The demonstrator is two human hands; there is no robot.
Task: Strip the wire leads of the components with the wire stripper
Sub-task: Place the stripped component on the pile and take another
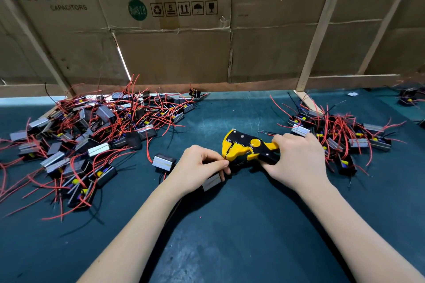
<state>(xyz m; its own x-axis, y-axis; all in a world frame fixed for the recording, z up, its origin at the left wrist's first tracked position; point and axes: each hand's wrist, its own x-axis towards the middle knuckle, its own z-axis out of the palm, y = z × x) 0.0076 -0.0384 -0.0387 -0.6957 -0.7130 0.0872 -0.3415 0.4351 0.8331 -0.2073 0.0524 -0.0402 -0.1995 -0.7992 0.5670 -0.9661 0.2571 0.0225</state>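
Observation:
A yellow and black wire stripper [247, 147] lies across the middle of the dark green mat, jaws pointing left. My right hand [296, 158] grips its handles. My left hand [202, 167] pinches a thin wire lead at the stripper's jaws, and a small grey component [211, 181] hangs under that hand's fingers. Another grey component [163, 161] with a red lead lies just left of my left hand.
A big heap of components with red wires [87, 135] covers the left of the mat. A smaller heap [340, 131] lies at the right, behind my right hand. Cardboard sheets [174, 53] and wooden struts [315, 37] wall off the back.

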